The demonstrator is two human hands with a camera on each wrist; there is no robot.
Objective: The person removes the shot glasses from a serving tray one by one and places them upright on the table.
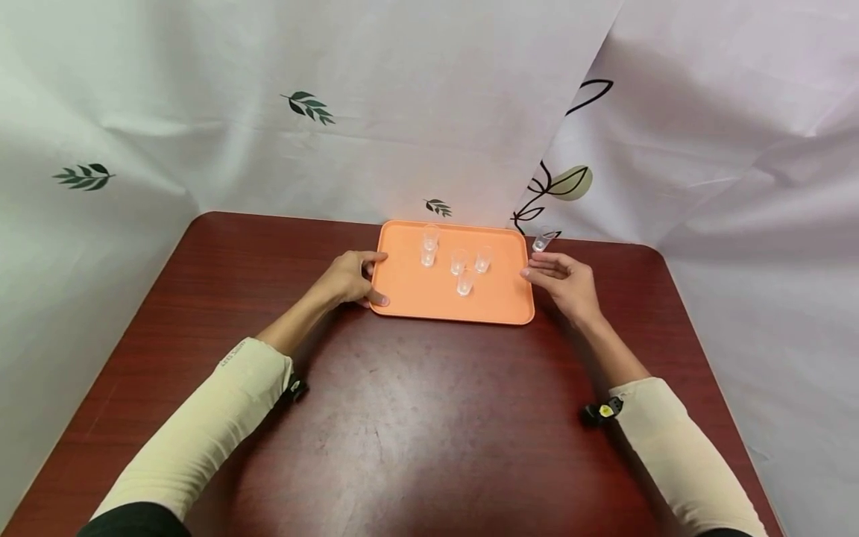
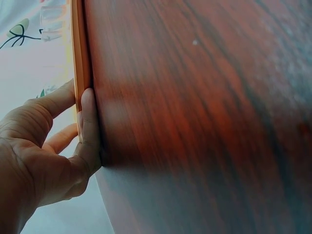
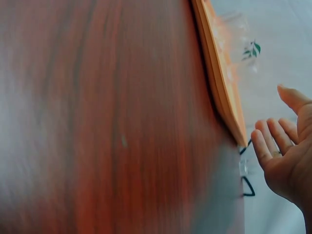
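An orange tray (image 1: 409, 298) lies toward the far edge of the wooden table. Several small clear plastic cups stand on it, among them a front cup (image 1: 465, 283), a right one (image 1: 483, 259) and a back left one (image 1: 430, 237). My left hand (image 1: 347, 278) grips the tray's left rim, with fingers on both sides of it in the left wrist view. Beside the right rim is my right hand (image 1: 567, 283), its fingers loosely extended and holding nothing in the right wrist view. Just beyond those fingertips, another clear cup (image 1: 540, 242) stands off the tray.
The dark red-brown table (image 1: 403, 418) reaches from the near side to a white curtain (image 1: 436, 97) with leaf prints. This curtain hangs right behind the tray and also along both sides of the table.
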